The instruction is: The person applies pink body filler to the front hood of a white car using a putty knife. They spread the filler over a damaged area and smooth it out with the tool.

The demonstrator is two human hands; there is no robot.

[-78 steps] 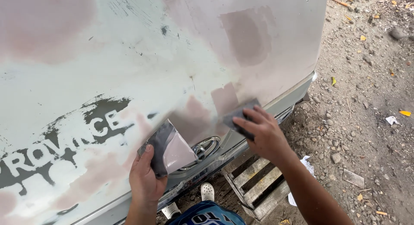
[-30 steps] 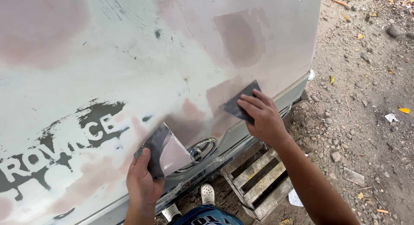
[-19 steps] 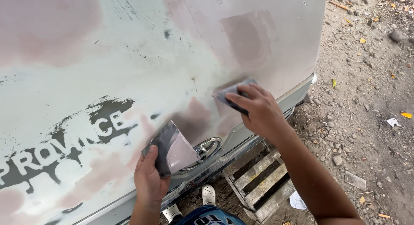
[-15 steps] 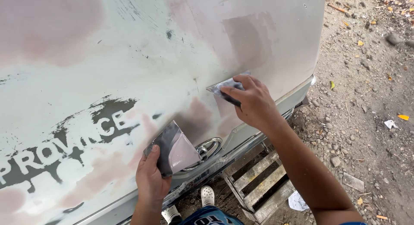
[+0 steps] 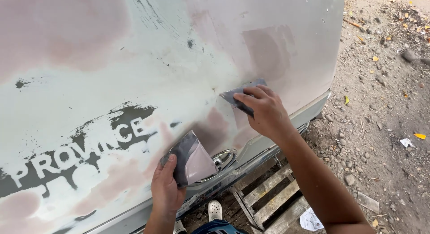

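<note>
Right hand (image 5: 266, 114) pressing its grey spreader (image 5: 239, 96) has slid up-left on the panel (image 5: 89, 95) — left hand (image 5: 166, 187) still grips its putty board (image 5: 190, 158).

Soft even daylight, no hard shadows, mild sheen on the pale vehicle panel (image 5: 134, 81), sharp focus throughout, slight edge distortion

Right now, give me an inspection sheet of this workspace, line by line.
Surface: pale vehicle panel, sanded, with pinkish filler patches and worn dark lettering.
Job's things: grey spreader pressed flat on the panel; grey board bearing pinkish filler.
Clutter: wooden pallet and a white paper scrap below.
Grippers: right hand holds the spreader; left hand holds the board.
Cables: nothing seen.
Surroundings: gravel ground with yellow leaves; chrome handle low on the panel.
</note>
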